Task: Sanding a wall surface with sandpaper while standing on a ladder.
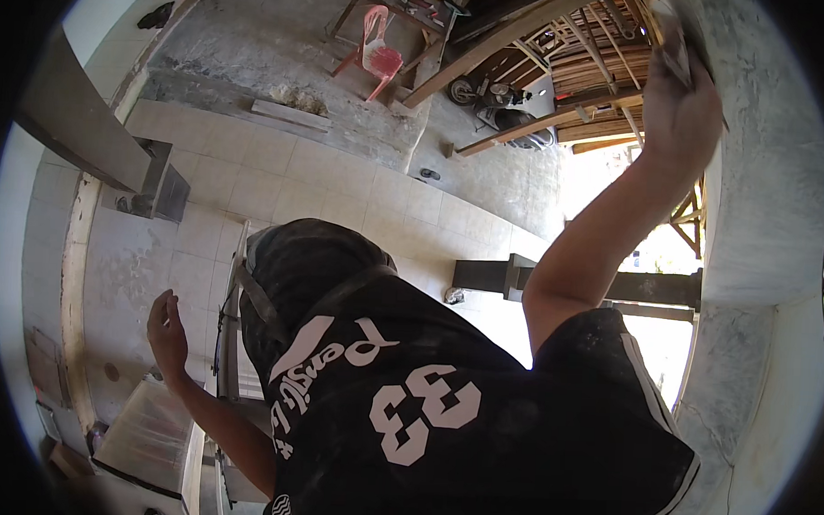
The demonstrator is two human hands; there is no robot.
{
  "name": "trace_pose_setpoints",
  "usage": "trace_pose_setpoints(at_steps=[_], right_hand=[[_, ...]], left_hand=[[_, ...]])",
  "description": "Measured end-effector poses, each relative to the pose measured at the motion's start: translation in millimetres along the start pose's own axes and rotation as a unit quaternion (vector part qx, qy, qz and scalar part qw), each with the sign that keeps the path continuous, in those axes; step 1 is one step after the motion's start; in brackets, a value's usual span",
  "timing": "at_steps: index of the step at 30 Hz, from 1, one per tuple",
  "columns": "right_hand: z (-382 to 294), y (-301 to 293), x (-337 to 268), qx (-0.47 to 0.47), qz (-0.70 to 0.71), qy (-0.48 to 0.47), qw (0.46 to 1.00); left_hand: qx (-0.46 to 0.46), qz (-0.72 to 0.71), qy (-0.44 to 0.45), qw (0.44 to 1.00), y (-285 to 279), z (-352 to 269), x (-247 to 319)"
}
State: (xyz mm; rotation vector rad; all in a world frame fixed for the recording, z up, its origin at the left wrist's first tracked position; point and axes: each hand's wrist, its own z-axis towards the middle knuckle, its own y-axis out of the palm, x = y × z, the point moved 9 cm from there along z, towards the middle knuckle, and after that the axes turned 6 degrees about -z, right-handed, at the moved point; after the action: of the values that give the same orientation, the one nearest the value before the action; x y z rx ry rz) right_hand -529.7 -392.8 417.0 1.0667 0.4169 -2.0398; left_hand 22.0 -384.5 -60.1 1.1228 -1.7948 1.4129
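Observation:
High at the right, my right hand [682,117] grips a thin flat tool [676,52], possibly a scraper or trowel. Motion blur hides its exact shape. It is up close to a grey plastered surface [749,167] with cloudy, uneven patches; I cannot tell whether they touch. My left hand [168,334] hangs low on the left, with loosely bent fingers and nothing in it. Below that hand lie pale floor tiles [202,230] and a box-like cabinet with a clear, dusty top [150,432].
A narrow frame [228,346] stands beside my body. Dark square posts [483,277] and long timber beams [501,43] cross the space. Farther off are a red plastic chair [381,55], a cluttered table [420,12], a motorbike [505,111] and a board [291,116] on the floor.

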Motion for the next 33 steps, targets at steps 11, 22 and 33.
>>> trace_pose_setpoints(at_steps=[11,22,33], right_hand=[[0.7,-3.8,1.5,-0.008,0.018,-0.01,1.0],[12.9,10.3,1.2,-0.067,0.01,-0.056,0.996],[9.0,-8.6,19.1,-0.023,0.348,0.06,0.935]], left_hand=[[-0.03,-0.028,0.018,0.999,4.5,8.8,-7.6],[-0.033,-0.03,0.002,0.999,3.4,6.6,-5.5],[-0.034,-0.04,0.019,0.998,6.5,7.6,-6.1]])
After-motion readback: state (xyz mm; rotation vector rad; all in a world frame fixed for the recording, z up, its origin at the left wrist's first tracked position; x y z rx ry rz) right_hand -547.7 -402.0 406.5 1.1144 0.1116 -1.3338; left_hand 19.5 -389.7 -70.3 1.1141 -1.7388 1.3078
